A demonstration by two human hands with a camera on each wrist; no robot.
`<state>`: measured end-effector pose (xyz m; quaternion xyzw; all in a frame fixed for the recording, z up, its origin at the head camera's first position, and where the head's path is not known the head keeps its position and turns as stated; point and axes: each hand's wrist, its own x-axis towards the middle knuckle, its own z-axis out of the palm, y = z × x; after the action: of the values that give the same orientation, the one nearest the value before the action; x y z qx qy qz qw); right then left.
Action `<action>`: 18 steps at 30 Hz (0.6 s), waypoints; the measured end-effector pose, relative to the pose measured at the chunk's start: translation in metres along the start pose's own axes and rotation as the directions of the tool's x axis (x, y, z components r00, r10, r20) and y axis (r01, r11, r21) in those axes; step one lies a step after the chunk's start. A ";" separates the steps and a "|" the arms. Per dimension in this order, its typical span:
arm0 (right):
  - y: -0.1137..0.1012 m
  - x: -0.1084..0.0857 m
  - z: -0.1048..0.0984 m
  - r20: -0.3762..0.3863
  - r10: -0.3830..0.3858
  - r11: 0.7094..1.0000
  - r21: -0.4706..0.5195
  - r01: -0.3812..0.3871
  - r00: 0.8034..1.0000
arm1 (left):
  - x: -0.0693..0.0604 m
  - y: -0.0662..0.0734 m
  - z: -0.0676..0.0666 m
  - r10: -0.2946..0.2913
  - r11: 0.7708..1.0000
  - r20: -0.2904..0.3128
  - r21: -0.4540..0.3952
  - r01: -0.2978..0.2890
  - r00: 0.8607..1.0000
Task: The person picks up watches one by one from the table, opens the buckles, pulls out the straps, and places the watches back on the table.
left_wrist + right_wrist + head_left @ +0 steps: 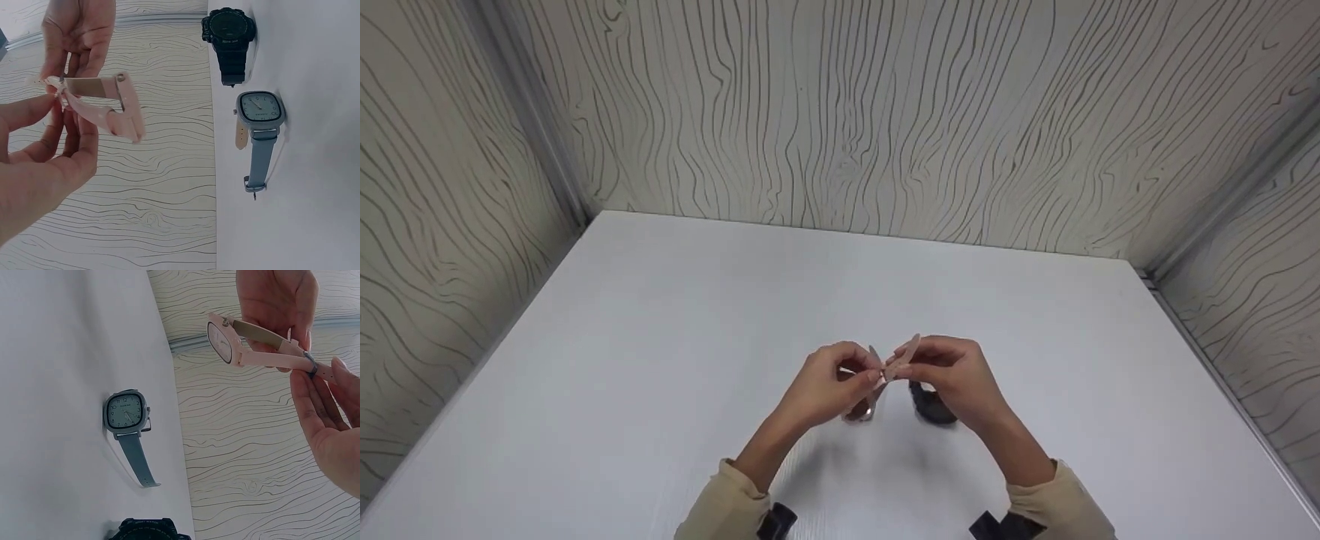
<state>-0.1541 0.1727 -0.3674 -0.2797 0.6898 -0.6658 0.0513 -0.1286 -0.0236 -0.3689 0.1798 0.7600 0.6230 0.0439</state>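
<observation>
A pink wristwatch (pixel 220 343) with a squarish case is held up above the table, its strap bent into a loop. My left hand (pixel 829 382) pinches the strap close to the metal buckle (pixel 310 364). From the other side my right hand (pixel 960 375) pinches the strap's holed end, which passes through the buckle in the right wrist view. The fingertips of both hands nearly meet there, and they partly cover the buckle in the head view. The watch's case hangs away from the fingers, its dial showing in the right wrist view.
On the white table (pixel 675 322) lie a grey-blue squarish watch (pixel 261 109) and a black sports watch (pixel 229 28), both below the hands. My right hand partly hides the black one in the head view. Wood-patterned panels (pixel 840 112) enclose the table's back and sides.
</observation>
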 end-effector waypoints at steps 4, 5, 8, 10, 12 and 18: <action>-0.001 0.000 0.000 -0.001 0.010 1.000 0.005 -0.010 1.000 | 0.000 -0.002 0.000 -0.020 1.000 -0.001 0.016 0.020 1.000; -0.001 0.000 0.000 -0.003 0.011 1.000 0.004 -0.011 1.000 | 0.000 -0.002 0.000 -0.020 1.000 -0.002 0.019 0.020 1.000; -0.001 0.000 0.000 -0.009 0.015 1.000 -0.009 -0.015 1.000 | -0.001 -0.003 0.000 -0.011 0.999 -0.004 0.033 0.011 1.000; -0.002 0.000 0.000 -0.012 0.013 1.000 -0.018 -0.013 1.000 | -0.001 -0.004 0.000 -0.004 0.999 -0.007 0.045 0.004 1.000; -0.002 0.000 0.000 -0.010 0.012 1.000 -0.025 -0.012 1.000 | -0.001 -0.006 0.000 0.003 0.998 -0.011 0.057 -0.002 1.000; -0.002 0.001 0.000 0.004 0.016 1.000 -0.020 -0.016 1.000 | 0.000 -0.008 0.000 -0.001 0.997 -0.029 0.081 0.004 1.000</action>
<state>-0.1539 0.1724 -0.3655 -0.2761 0.6985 -0.6578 0.0553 -0.1300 -0.0252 -0.3762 0.1714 0.7853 0.5943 0.0264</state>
